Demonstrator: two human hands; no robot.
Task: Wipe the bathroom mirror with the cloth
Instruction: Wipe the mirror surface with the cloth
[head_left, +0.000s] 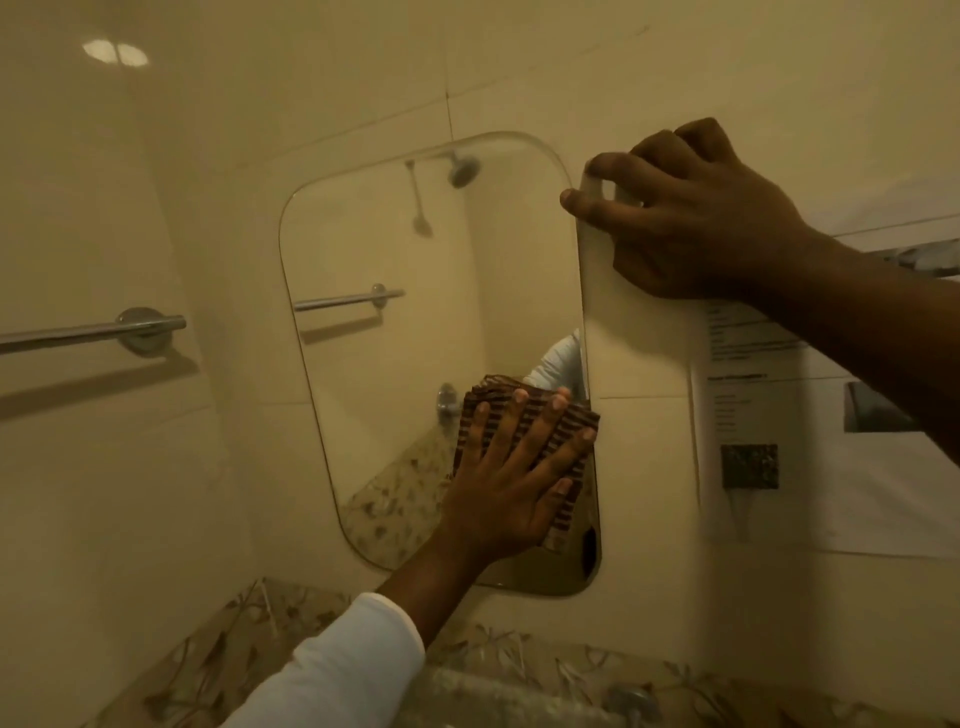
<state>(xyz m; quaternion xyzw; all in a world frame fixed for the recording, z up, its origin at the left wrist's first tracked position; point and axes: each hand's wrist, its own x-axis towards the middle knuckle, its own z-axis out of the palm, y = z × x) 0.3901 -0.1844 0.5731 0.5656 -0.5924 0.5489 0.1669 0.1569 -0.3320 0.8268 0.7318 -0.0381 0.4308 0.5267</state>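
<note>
left hand (511, 488): flat, pressing cloth (493, 388) on mirror (415, 338), lower right
right hand (696, 218): gripping top right edge
most glass: up-left of cloth

Chrome towel bar (78, 332), cream wall tiles (311, 78) — printed sheet (831, 493).

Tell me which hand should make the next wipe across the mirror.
Left. The left hand presses the striped cloth flat against the mirror, while the right hand grips its top right edge.

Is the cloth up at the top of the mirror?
No, the left hand presses the cloth flat on the lower right part of the mirror.
</note>
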